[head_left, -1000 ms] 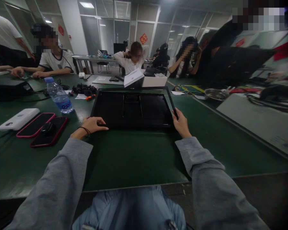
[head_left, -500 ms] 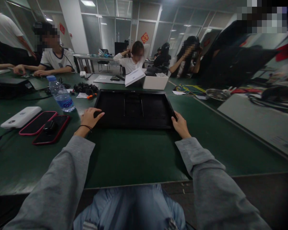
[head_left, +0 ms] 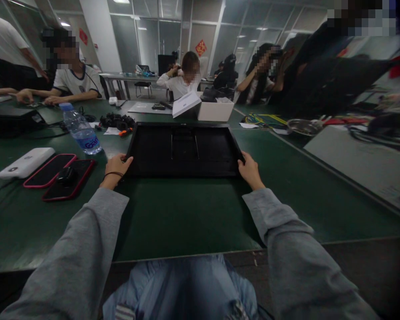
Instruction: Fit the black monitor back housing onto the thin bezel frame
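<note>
A large black rectangular panel (head_left: 185, 149), ribbed on its upper face, lies on the green table (head_left: 186, 213) straight ahead of me. My left hand (head_left: 118, 168) grips its near left corner, fingers curled over the edge. My right hand (head_left: 250, 170) holds the near right corner, thumb on top. Both arms wear grey sleeves. A dark band circles my left wrist.
To the left lie a water bottle (head_left: 80, 131), a white power bank (head_left: 25, 162) and two red-cased phones (head_left: 68, 178). Behind the panel stand an open white box (head_left: 210, 109) and black parts (head_left: 117, 120). Several people sit at the far side. A grey board (head_left: 363, 166) and metal dish (head_left: 302, 126) sit at right.
My left hand slid from the panel's near edge out to its left corner and closed on it. My right hand shifted from the right edge to the near right corner.
</note>
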`<move>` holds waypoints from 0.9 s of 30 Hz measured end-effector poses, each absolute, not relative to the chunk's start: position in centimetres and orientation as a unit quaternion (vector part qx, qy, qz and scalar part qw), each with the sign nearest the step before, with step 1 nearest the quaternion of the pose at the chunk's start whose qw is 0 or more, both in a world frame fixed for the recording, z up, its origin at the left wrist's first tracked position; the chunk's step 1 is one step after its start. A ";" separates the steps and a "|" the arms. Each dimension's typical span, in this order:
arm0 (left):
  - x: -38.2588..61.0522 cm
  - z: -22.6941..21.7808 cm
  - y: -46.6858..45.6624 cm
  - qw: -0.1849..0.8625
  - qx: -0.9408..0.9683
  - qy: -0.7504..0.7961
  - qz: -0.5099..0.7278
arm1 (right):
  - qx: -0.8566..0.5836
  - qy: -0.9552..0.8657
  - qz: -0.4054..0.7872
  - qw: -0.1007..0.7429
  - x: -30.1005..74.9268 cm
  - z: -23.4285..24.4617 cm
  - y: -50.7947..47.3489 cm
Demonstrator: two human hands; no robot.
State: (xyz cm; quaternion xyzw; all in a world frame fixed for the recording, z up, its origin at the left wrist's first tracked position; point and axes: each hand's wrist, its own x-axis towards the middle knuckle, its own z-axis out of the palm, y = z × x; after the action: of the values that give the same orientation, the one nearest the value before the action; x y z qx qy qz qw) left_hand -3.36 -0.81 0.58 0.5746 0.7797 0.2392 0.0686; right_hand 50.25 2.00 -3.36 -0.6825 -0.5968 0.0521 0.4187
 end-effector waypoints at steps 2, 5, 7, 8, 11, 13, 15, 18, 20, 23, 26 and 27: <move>-3.2 0.2 -0.6 0.068 0.573 0.781 0.240 | -0.695 -0.584 0.045 0.417 50.4 -3.3 2.3; -2.7 -0.3 -0.5 0.067 0.569 0.784 0.239 | -0.713 -0.560 0.033 0.421 50.4 -3.1 2.6; -2.3 -0.4 -0.5 0.070 0.567 0.787 0.231 | -0.717 -0.555 0.021 0.422 50.2 -3.1 2.7; -2.2 -0.4 -0.6 0.072 0.566 0.790 0.224 | -0.718 -0.554 0.017 0.420 50.2 -3.1 2.7; -1.9 0.0 -0.7 0.080 0.562 0.798 0.200 | -0.727 -0.551 0.014 0.411 50.2 -3.2 2.8; -1.8 0.3 -0.9 0.085 0.562 0.800 0.193 | -0.723 -0.554 0.021 0.412 50.4 -3.3 2.9; -1.7 0.5 -0.9 0.087 0.561 0.802 0.187 | -0.710 -0.561 0.028 0.425 50.8 -3.6 3.1; -1.6 0.6 -1.0 0.087 0.555 0.808 0.180 | -0.697 -0.565 0.029 0.441 51.1 -3.9 3.3; -1.5 0.7 -1.0 0.086 0.553 0.810 0.176 | -0.699 -0.564 0.030 0.438 51.1 -3.9 3.3; -1.4 0.8 -1.0 0.084 0.559 0.808 0.167 | -0.706 -0.567 0.033 0.423 50.9 -3.7 3.2; -1.2 1.0 -1.0 0.082 0.565 0.805 0.160 | -0.707 -0.568 0.037 0.420 50.8 -3.5 3.1; -1.2 1.0 -1.0 0.081 0.565 0.806 0.157 | -0.705 -0.569 0.038 0.422 50.7 -3.4 3.0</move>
State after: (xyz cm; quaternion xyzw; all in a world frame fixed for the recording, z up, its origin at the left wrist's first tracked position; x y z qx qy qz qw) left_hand -1.17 -1.00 1.01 0.5653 0.8058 0.1567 0.0813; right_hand 50.73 3.05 -3.40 -0.7046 -0.5690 0.0376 0.4223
